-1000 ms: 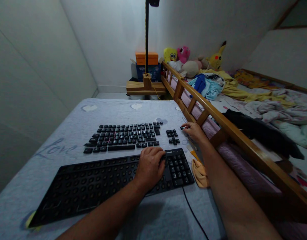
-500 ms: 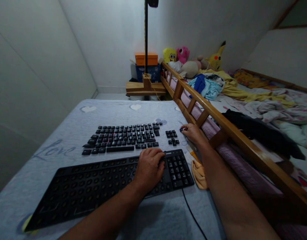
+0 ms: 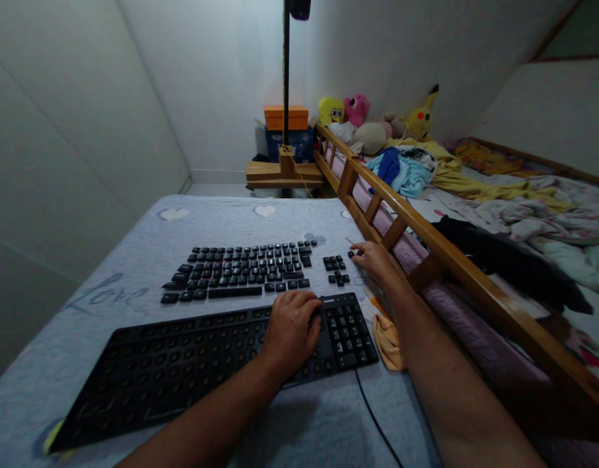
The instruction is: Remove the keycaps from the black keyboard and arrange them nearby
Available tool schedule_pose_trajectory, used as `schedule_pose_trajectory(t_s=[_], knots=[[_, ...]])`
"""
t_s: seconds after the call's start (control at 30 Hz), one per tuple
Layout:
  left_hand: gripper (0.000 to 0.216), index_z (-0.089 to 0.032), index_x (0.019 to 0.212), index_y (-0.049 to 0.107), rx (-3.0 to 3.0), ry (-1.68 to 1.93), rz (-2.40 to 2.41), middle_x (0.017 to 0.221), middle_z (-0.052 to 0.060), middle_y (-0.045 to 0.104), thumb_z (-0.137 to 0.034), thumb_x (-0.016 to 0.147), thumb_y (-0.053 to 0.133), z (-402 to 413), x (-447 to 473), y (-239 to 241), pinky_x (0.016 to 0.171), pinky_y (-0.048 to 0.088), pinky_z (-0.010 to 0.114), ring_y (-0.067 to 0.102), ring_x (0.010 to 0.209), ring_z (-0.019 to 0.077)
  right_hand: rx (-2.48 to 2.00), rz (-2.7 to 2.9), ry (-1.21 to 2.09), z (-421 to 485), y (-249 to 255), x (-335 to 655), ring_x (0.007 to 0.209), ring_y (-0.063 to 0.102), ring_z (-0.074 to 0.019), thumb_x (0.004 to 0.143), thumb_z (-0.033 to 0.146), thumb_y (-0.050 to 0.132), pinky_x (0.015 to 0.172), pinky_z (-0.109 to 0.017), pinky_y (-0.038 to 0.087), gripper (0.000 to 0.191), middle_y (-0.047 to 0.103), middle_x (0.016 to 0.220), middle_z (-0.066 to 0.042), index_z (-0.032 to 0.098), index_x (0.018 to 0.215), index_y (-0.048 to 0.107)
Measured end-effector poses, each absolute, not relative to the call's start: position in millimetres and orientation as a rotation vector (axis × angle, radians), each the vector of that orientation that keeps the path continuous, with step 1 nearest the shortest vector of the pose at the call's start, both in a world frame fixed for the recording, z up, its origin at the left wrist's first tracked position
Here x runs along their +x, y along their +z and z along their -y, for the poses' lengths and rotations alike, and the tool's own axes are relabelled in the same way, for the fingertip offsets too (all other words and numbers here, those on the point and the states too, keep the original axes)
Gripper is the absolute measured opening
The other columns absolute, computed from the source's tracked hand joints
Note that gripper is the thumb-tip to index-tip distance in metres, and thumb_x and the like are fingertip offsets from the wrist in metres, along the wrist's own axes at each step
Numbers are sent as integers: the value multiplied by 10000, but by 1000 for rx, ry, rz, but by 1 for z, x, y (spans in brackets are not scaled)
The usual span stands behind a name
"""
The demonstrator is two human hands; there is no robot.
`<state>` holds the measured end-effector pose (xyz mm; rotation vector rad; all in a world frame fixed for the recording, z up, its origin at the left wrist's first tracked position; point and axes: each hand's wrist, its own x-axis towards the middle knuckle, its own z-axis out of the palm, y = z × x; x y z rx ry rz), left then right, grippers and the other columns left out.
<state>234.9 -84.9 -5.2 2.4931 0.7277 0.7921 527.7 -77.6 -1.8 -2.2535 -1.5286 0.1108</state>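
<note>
The keyboard (image 3: 211, 354) serves as the reference for all positions.

Step in hand: judged to be manual positioning of one detached keycap (image 3: 350, 254), with the keyboard body steadied. The keycap lies beyond the far right corner of the keyboard, at the fingertips of the right hand (image 3: 374, 260). The right fingers are bent together; whether they pinch the keycap or only touch it cannot be told. A thin wire (image 3: 348, 240) shows just past these fingertips; its attachment is not visible. The left hand (image 3: 294, 328) rests palm down on the keyboard, left of the numeric keypad (image 3: 348, 335), with fingers curled; any grasp beneath them is hidden.

Next move: calls, in judgement, for fine fingertip control, leaving the adjacent cluster (image 3: 334, 262) undisturbed. This cluster and the main block of keycaps (image 3: 244, 272) lie in rows beyond the far edge of the keyboard.

Key positions: the numeric keypad carries its caps; the visible positions to its left are bare.

Containers: an orange box (image 3: 299, 117) sits on a blue box (image 3: 302, 143), both well beyond the keyboard. The contents of both are not visible.
</note>
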Motion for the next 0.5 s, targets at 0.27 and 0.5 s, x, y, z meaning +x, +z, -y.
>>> schedule_pose_trajectory(t_s=[0.27, 0.5], knots=[[230, -207, 1021, 675, 2508, 790, -730, 1098, 52, 694, -113, 816, 630, 85, 235, -5, 945, 459, 483, 581, 1043, 262, -2258, 1536, 81, 87, 9, 533, 857, 652, -197, 786, 121, 641, 832, -282, 470, 293, 722, 918, -77, 172, 1050, 757], [222, -201, 1022, 680, 2509, 778, -730, 1099, 55, 691, -115, 825, 623, 85, 235, -3, 940, 459, 477, 568, 1038, 261, -2276, 1557, 108, 74, 2, 524, 891, 668, -208, 774, 131, 662, 804, -264, 471, 256, 741, 936, -80, 188, 998, 771]])
